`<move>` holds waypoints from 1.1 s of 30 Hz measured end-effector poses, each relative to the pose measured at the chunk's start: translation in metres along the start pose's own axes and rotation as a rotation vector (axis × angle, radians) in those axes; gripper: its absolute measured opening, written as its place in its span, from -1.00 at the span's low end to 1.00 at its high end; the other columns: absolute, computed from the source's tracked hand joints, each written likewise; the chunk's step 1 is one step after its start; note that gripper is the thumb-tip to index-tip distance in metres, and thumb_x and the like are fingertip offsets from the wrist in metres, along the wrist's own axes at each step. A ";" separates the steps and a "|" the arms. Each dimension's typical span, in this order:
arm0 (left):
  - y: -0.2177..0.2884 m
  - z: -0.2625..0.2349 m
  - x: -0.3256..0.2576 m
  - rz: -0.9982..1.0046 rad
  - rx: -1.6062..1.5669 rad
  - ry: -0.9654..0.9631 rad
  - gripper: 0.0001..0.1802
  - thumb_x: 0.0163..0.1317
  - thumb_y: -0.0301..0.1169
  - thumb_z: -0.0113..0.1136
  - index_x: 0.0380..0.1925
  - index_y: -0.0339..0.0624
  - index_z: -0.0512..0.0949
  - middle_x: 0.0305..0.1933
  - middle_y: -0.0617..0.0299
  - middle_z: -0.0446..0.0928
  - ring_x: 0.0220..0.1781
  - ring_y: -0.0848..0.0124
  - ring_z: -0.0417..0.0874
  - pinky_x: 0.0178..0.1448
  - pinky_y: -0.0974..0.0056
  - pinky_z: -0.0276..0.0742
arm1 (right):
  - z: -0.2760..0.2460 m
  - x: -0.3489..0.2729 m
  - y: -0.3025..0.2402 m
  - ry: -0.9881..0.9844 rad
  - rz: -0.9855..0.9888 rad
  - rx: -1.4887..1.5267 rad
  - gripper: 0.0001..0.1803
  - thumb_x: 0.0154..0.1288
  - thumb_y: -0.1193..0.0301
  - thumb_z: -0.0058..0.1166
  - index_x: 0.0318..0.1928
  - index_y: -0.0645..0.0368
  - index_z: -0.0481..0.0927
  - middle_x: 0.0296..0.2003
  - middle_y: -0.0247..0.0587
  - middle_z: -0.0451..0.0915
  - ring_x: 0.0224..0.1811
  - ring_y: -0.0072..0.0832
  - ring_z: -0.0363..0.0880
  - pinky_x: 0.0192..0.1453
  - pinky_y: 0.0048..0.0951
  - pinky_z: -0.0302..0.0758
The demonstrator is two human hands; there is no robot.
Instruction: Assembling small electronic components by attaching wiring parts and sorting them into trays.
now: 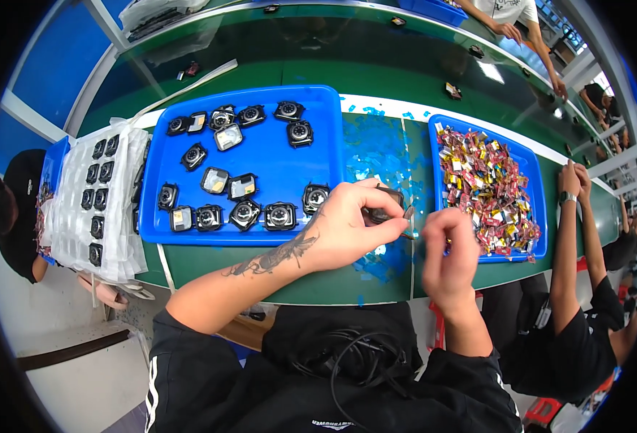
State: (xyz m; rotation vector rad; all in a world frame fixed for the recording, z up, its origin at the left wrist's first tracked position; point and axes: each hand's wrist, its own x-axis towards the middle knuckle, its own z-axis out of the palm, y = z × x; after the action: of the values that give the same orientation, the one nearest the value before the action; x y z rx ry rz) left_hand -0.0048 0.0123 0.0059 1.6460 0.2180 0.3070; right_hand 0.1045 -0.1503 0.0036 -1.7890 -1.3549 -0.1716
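The left hand (351,227) clasps a small dark watch case (385,204); the right hand (448,252) seemingly pinches a thin tool (407,234).

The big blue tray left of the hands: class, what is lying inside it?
Inside the blue tray lie about sixteen small square watch bodies, loosely scattered, some with round dark backs up, others with a pale face up. The left hand covers the tray's lower right corner, so anything there is hidden.

Two blue trays (333,101) (539,209): the left holds fifteen small watch bodies (280,216) (the right, wrapped pieces (484,184) too many to count).
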 end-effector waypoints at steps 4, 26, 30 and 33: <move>-0.004 0.001 -0.001 -0.019 -0.052 -0.023 -0.85 0.15 -0.41 0.33 -0.36 -0.28 0.67 -0.30 0.23 0.51 -0.40 0.60 0.48 -0.37 0.46 0.39 | 0.001 0.015 0.001 -0.036 0.300 0.234 -0.73 0.26 0.69 0.03 -0.03 0.27 0.51 -0.27 -0.15 0.53 -0.29 -0.47 0.54 -0.29 -0.50 0.49; 0.000 0.008 -0.001 0.103 -0.297 0.033 -0.45 0.30 -0.72 -0.12 0.30 -0.21 0.19 0.15 0.00 0.47 0.26 0.30 0.49 0.27 0.30 0.43 | 0.004 0.029 -0.023 0.077 0.294 0.180 -0.85 0.07 0.64 0.28 -0.30 0.24 0.66 -0.51 -0.30 0.60 -0.66 -0.69 0.29 -0.59 -0.57 0.21; 0.003 0.008 -0.004 0.075 -0.264 -0.016 -0.49 0.31 -0.73 -0.08 0.28 -0.37 0.24 0.24 -0.03 0.41 0.26 0.32 0.48 0.32 0.28 0.40 | 0.007 0.030 -0.024 0.065 0.285 0.193 -0.87 0.07 0.65 0.28 -0.32 0.26 0.65 -0.51 -0.30 0.60 -0.66 -0.69 0.29 -0.58 -0.58 0.23; 0.005 0.006 -0.004 0.049 -0.290 -0.017 -0.51 0.32 -0.72 -0.06 0.27 -0.40 0.26 0.25 -0.02 0.41 0.25 0.31 0.49 0.31 0.28 0.42 | 0.009 0.030 -0.024 0.088 0.325 0.244 -0.88 0.07 0.65 0.28 -0.34 0.26 0.65 -0.51 -0.29 0.60 -0.66 -0.69 0.28 -0.57 -0.58 0.23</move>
State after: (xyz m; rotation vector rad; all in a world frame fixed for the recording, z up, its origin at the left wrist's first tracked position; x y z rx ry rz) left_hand -0.0064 0.0046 0.0101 1.3682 0.1137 0.3451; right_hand 0.0931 -0.1210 0.0282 -1.7430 -0.9626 0.0871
